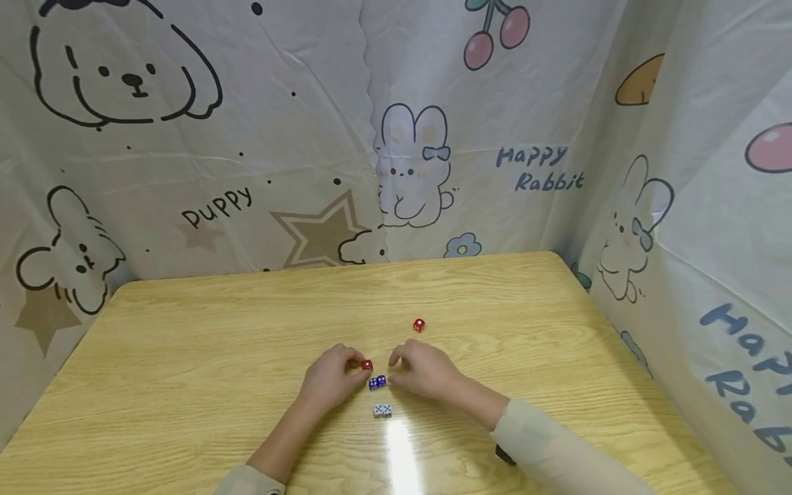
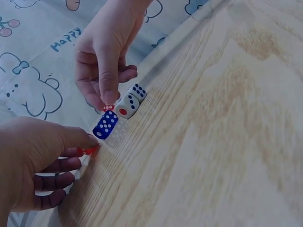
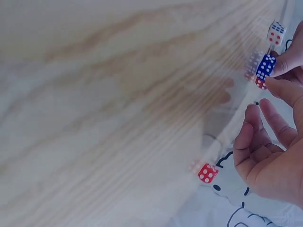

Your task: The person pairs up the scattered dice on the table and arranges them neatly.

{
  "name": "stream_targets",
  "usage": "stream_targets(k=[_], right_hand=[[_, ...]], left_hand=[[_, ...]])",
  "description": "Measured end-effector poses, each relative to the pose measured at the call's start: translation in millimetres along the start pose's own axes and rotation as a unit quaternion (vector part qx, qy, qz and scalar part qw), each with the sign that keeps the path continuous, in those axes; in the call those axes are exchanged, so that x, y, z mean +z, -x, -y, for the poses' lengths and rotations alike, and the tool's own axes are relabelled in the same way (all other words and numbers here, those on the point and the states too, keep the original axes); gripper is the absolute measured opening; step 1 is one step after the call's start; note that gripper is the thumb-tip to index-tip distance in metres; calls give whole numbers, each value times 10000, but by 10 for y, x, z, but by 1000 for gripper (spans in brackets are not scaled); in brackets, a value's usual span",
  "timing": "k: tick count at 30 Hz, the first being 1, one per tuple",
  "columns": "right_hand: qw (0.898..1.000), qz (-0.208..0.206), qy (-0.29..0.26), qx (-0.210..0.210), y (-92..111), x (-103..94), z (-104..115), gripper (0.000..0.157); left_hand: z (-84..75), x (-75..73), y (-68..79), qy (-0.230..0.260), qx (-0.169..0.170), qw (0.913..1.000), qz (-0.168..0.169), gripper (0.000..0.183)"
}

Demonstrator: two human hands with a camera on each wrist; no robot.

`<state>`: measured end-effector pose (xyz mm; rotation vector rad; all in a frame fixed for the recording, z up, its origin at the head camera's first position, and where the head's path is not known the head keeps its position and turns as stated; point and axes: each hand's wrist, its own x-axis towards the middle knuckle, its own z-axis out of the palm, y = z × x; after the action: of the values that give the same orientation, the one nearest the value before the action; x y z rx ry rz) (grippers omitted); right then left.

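Note:
In the head view my left hand (image 1: pixel 331 378) pinches a red die (image 1: pixel 367 365) between thumb and fingers, just behind two blue dice (image 1: pixel 377 382) that stand side by side. My right hand (image 1: pixel 427 370) is on the other side of the blue dice, its fingers loosely bent. Its thumb and fingers stand apart with nothing between them in the right wrist view, the thumb tip near the blue dice (image 3: pixel 266 66). A pair of white dice (image 1: pixel 382 410) sits nearer to me. Another red die (image 1: pixel 419 325) lies farther off, beyond my right hand.
The dice are on a wooden table (image 1: pixel 216 344) with rounded back corners. Printed cloth (image 1: pixel 278 151) hangs behind it and along its right side. A small black object (image 1: pixel 504 454) shows partly under the right sleeve. Light reflects off the tabletop in front of the white dice.

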<state>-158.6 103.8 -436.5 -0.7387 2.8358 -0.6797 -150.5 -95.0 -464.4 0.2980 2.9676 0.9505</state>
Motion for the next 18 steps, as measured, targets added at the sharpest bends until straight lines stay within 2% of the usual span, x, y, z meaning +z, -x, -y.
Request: stream_targets(k=[8,18], right_hand=[[9992,-103,-248,297,23,-98,-89,21],[9949,-628,-315,720,19,-183,-257,13]], left_hand=[[9,8,3,71,-44,10000,-4,21],[1,9,7,124,-7,9999,-18,22]])
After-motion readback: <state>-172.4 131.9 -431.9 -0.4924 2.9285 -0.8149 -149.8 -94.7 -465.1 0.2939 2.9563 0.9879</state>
